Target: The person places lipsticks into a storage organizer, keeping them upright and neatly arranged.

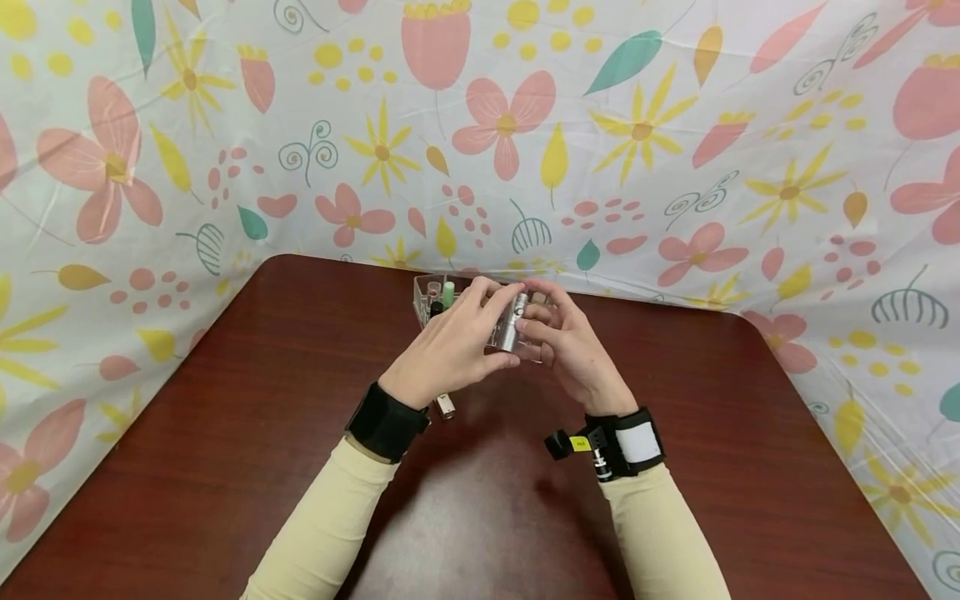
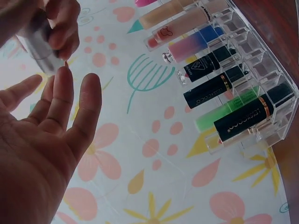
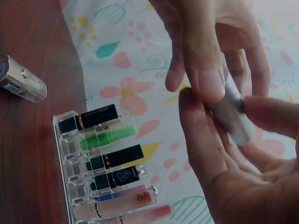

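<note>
A silver lipstick tube (image 1: 512, 325) with a dark mark near its top is between my two hands, above the front of a clear organizer (image 1: 420, 292). My right hand (image 1: 581, 354) pinches the tube in its fingers. Close around its other side is my left hand (image 1: 450, 342), its thumb near the lower end. In the left wrist view, the left hand's fingers (image 2: 88, 98) look loosely extended, their tips right at the tube's end. The left thumb (image 3: 210, 84) overlaps the tube in the right wrist view.
Several lip products stand in the organizer's slots, among them a green tube (image 1: 448, 293) and black ones such as a black lipstick (image 2: 245, 117). A pale gold tube (image 3: 24, 81) lies on the brown table (image 1: 262, 400) in front. A floral cloth (image 1: 487, 208) hangs behind.
</note>
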A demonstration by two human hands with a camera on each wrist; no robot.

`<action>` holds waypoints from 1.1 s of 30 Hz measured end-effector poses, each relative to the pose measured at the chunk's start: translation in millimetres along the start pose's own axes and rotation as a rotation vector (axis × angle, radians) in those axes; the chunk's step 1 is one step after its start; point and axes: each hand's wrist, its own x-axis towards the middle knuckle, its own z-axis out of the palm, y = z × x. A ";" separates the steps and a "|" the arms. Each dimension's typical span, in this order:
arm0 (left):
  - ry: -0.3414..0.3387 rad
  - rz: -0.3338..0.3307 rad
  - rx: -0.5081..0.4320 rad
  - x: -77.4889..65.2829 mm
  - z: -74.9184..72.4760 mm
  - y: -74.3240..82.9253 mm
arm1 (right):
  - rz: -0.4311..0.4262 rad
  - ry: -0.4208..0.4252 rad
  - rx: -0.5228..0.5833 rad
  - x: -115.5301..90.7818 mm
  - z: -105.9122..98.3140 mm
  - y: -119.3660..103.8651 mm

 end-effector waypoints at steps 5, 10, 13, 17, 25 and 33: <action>-0.023 -0.001 -0.048 0.6 -1.3 -0.5 | -0.020 0.076 0.070 -0.8 -0.4 3.2; -0.054 -0.022 -0.070 -1.4 -1.2 -4.8 | -0.002 0.081 0.124 0.6 -4.2 10.5; -0.056 -0.033 -0.043 -2.7 -0.2 -7.3 | 0.027 0.058 0.113 2.3 -6.7 15.3; -0.062 -0.060 -0.007 -3.7 1.0 -13.2 | 0.079 0.034 0.066 5.0 -9.5 21.1; -0.101 -0.096 -0.041 -8.7 5.6 -25.9 | 0.201 -0.032 -0.003 12.4 -3.7 35.8; -0.072 -0.034 -0.086 -7.5 9.0 -29.5 | 0.200 -0.027 0.032 15.3 6.3 36.6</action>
